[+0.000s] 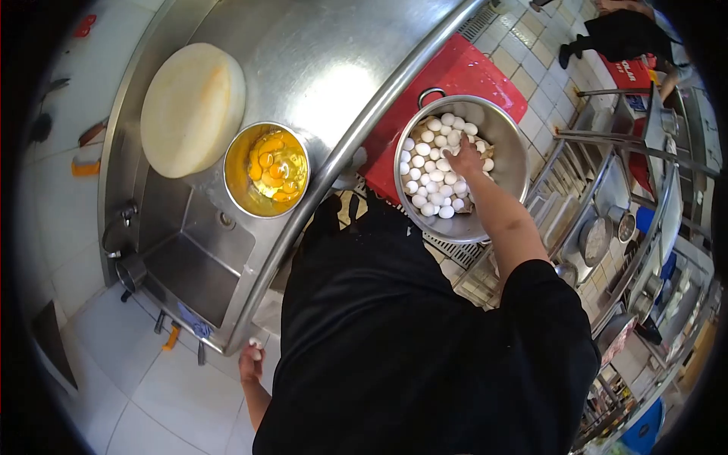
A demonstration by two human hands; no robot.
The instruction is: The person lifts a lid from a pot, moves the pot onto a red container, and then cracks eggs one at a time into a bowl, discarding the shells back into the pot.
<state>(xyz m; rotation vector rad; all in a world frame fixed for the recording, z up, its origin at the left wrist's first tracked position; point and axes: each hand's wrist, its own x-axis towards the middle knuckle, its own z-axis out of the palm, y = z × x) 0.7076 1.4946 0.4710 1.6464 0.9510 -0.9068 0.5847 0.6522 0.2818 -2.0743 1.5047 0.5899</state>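
Fingers of the left hand [250,365] curl together around a small white thing [256,353], an egg or a shell, too small to tell which, low beside the counter [318,45]. Left of those fingers and higher up is a tap [127,214], and a steel sink [189,277] lies just up from them, with a blue cloth [199,327] by its near edge. Farther up, well apart from both hands, rests a thick round board [193,110]. Just beside that board, nearer the right hand's fingers, stands a metal bowl [238,180] of cracked eggs, the orange yolks [277,171] loose inside. Past the counter's edge, a red board [493,76] lies beneath a big steel pot [513,155], whose wall surrounds the fingers of the right hand [466,159]. White eggs [432,176] heap around these fingers, mostly to their left. Thumb and forefinger stand apart; whether they pinch an egg, I cannot tell. Right of them, beyond the pot, metal shelves [610,139] bear pans [596,241]. Up and farther right of those fingers is a person [622,34] in dark clothes, near a red box [628,73].
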